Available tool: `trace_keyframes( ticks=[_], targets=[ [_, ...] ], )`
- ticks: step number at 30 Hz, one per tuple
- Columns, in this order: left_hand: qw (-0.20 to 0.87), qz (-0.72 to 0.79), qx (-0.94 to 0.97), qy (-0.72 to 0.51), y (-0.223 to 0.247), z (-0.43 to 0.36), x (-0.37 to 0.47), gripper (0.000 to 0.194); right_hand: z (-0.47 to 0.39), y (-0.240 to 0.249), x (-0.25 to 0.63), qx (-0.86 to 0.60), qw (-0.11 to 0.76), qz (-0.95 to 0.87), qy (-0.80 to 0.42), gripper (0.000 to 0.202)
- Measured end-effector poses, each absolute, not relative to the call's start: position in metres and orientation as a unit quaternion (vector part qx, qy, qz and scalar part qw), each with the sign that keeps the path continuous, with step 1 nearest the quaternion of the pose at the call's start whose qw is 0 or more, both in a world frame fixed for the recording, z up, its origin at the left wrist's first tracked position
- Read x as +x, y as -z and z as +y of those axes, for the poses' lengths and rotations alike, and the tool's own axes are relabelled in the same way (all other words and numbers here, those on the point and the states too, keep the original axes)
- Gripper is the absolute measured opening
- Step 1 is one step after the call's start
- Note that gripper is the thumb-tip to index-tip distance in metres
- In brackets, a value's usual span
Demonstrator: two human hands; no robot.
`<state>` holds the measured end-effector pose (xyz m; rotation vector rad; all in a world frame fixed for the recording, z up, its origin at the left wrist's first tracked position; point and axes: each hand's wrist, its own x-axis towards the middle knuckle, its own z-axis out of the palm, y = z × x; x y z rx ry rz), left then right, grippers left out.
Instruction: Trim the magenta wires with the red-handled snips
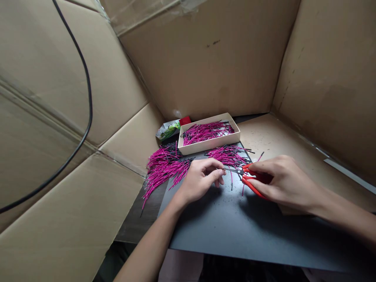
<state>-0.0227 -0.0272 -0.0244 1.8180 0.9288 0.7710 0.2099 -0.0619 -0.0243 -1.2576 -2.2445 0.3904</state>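
Note:
Small red-handled scissors [255, 181] are in my right hand [283, 180], their dark blades pointing left to the fingertips of my left hand [204, 178]. The thumb and fingers of my left hand are pinched together at the blade tips; what they hold is too small to make out. Behind my hands lies a pile of magenta wires with black ends [227, 155], a few loose ones near the scissors. A larger pile of the same wires [166, 166] is at the left. More wires fill a cream box [210, 146] at the back.
A green, white and red packet [170, 128] lies left of the box. Tall cardboard walls [202, 66] surround the dark grey mat [205, 231]. A black cable [89, 98] hangs at the left. Tiny dark scraps dot the mat.

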Motion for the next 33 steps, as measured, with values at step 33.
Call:
trace_keyframes(
  ticks=[33],
  targets=[
    [-0.003, 0.491, 0.854, -0.175, 0.044, 0.001, -0.048, 0.007, -0.062, 0.026, 0.213, -0.494, 0.294, -0.812, -0.097, 0.026]
  ],
)
